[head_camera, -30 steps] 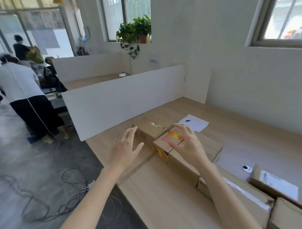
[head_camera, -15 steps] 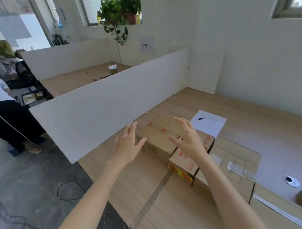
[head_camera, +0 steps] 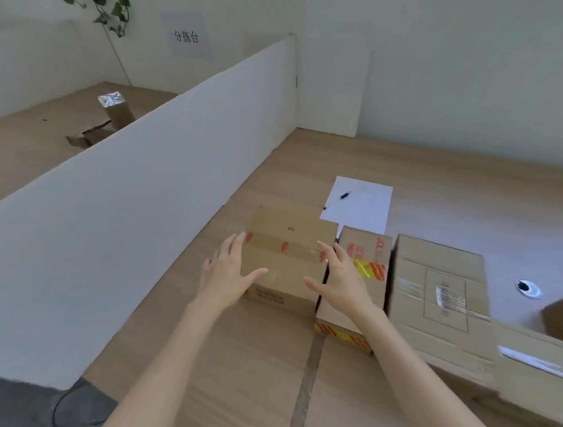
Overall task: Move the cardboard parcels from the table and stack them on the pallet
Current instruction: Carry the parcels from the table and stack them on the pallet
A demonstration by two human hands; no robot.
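Several cardboard parcels lie in a row on the wooden table [head_camera: 234, 368]. The leftmost is a plain brown parcel [head_camera: 288, 254] sealed with clear tape and marked with red spots. My left hand [head_camera: 226, 276] is open at its left edge, fingers spread. My right hand [head_camera: 338, 283] is open at its right edge, over the gap to a narrow parcel [head_camera: 368, 261] with red and yellow tape. Neither hand grips anything. A larger flat parcel [head_camera: 439, 297] lies further right, and another parcel [head_camera: 541, 370] sits at the right edge. No pallet is in view.
A white divider panel [head_camera: 139, 199] runs along the table's left side. A sheet of paper [head_camera: 359, 204] with a pen [head_camera: 345, 195] lies behind the parcels. A cable grommet [head_camera: 528, 288] is set in the table. Cables [head_camera: 70, 412] lie on the floor, lower left.
The view has come closer to the table and tilted down. Both hands have spread apart and now flank the leftmost parcel instead of hovering over the parcels.
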